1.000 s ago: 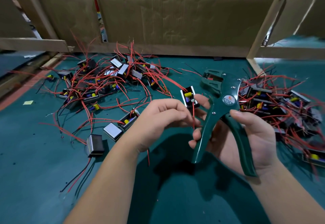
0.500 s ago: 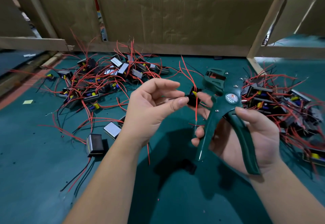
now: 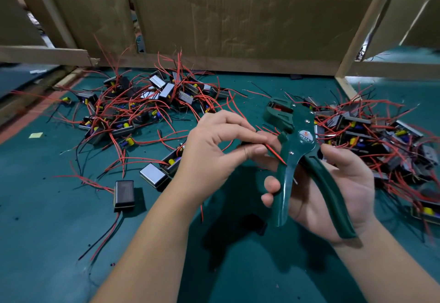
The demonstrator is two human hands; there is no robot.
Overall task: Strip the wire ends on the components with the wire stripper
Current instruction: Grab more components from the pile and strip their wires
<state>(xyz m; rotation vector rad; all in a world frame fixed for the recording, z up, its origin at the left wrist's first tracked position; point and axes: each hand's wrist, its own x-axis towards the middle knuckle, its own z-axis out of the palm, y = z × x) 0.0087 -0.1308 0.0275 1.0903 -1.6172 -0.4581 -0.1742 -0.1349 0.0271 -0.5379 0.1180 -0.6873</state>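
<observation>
Above the middle of the green mat (image 3: pixel 59 207), the red wire end (image 3: pixel 274 152) pinched by the left hand (image 3: pixel 214 152) should be fed squarely into the wire stripper (image 3: pixel 306 136) gripped, handles apart, by the right hand (image 3: pixel 338 191).

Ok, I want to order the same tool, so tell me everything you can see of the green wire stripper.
The wire stripper is dark green, with plastic-looking handles, silver rivets and a round badge at the pivot; something red shows inside its head. It is held above the table, head pointing up and away, handles spread. The right hand grips both handles; the left hand pinches a red wire beside it.
</observation>
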